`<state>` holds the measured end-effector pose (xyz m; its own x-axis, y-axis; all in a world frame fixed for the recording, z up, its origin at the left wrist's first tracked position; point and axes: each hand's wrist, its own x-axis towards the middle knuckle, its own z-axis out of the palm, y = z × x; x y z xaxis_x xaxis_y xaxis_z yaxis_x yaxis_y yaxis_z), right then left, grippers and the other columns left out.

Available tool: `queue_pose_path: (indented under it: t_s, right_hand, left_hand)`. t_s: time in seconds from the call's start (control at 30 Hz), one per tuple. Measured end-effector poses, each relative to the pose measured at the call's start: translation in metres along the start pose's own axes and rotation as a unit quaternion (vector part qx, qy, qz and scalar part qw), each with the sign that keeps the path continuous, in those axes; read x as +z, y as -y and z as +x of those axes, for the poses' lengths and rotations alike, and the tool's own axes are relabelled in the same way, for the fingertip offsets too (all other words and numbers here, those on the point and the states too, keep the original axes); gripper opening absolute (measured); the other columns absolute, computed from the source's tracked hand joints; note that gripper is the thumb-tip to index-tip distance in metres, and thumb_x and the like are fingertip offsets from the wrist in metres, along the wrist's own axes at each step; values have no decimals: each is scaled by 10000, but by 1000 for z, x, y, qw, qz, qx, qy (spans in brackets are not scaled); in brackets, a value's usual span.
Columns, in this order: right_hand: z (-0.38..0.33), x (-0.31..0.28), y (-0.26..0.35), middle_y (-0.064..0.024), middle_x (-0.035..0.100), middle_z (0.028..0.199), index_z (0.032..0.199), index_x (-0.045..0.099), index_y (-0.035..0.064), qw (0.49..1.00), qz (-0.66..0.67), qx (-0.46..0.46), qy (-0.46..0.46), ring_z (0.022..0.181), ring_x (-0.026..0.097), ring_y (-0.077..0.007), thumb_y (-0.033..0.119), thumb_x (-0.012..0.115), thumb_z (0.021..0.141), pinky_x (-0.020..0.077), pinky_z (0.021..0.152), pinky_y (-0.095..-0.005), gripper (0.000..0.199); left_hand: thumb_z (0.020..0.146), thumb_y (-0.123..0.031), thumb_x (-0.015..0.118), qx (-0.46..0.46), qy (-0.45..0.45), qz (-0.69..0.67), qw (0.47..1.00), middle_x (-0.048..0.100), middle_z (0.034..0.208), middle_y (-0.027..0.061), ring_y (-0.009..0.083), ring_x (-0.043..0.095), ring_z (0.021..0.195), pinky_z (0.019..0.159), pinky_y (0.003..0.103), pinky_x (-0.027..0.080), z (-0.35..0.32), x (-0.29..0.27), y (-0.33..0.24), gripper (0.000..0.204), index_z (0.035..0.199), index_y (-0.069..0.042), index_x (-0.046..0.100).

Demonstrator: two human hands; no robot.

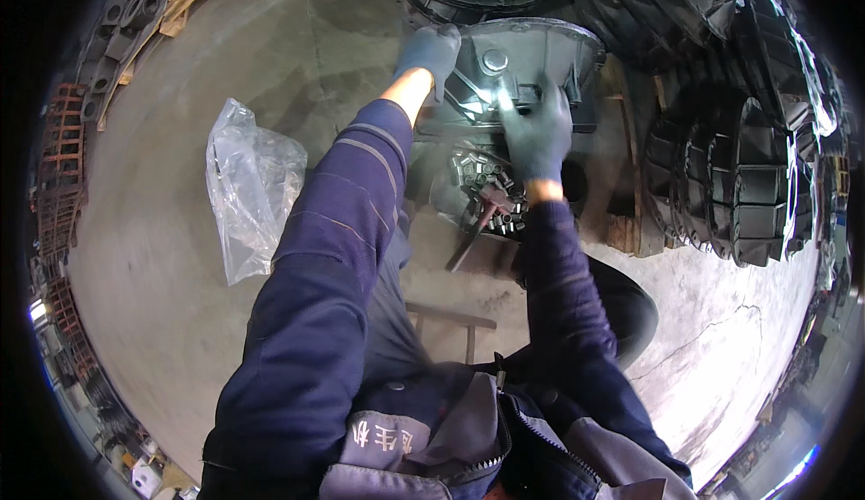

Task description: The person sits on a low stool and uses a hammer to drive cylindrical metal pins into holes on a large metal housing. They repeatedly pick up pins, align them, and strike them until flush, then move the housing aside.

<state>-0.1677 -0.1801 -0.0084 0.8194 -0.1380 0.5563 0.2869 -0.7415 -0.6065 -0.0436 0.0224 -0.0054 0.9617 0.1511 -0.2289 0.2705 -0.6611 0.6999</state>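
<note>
Grey cast-metal gearbox housing (532, 59), bell-shaped with a round boss on its face, sits on the concrete floor (180, 257) in front of the person, and both gloved hands are on it. The left hand (431, 52), in a grey work glove, lies curled over the housing's left rim, fingers wrapped on the edge. The right hand (538, 131), gloved the same, presses flat against the lower front of the casting with fingers spread fairly wide; whether it pinches anything small beneath the palm cannot be told. Just below the right wrist stands a round container of small steel bolts (482, 189), with a dark-handled tool (476, 230) lying tilted across its near edge. A crumpled clear plastic bag (248, 185) lies on the floor well to the left of the dark blue sleeves. Rows of dark ribbed metal castings (739, 185) stand stacked on edge to the right, beside a wooden pallet (626, 185).
</note>
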Motion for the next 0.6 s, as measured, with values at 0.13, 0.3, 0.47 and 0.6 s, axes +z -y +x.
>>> queue_pose_path:
  t_s: [0.13, 0.3, 0.47, 0.6]
  right_hand:
    - [89, 20, 37, -230, 707, 997, 1131, 711, 14, 950, -127, 39, 284, 924, 699, -398, 359, 779, 760, 560, 848, -461, 511]
    - [97, 5, 18, -184, 731, 920, 999, 734, 44, 979, -18, 56, 194, 863, 719, -368, 408, 762, 797, 576, 788, -464, 417]
    - [8, -13, -34, -140, 762, 864, 970, 732, 15, 933, 180, 264, 166, 795, 732, -230, 221, 834, 803, 578, 747, -349, 284]
    - [-89, 19, -74, -176, 777, 927, 1000, 750, 2, 899, 49, 300, 315, 859, 759, -337, 370, 848, 769, 584, 783, -399, 445]
  left_hand:
    - [1000, -476, 437, 14, -18, -18, 1000, 666, 1255, 295, 455, 615, 1224, 1056, 492, 477, 11, 7, 9, 584, 1234, -4, 689]
    - [1003, -468, 435, -30, -2, 0, 1000, 659, 1252, 310, 477, 601, 1228, 1062, 488, 472, 26, 11, 16, 603, 1221, 36, 682]
    - [1002, -498, 419, -59, 63, -24, 996, 639, 1227, 350, 463, 597, 1231, 1038, 501, 468, 36, 16, 23, 657, 1194, 81, 664]
    - [1029, -526, 389, -4, 25, 45, 999, 667, 1212, 301, 467, 623, 1161, 978, 490, 476, 39, 19, 28, 637, 1203, 14, 680]
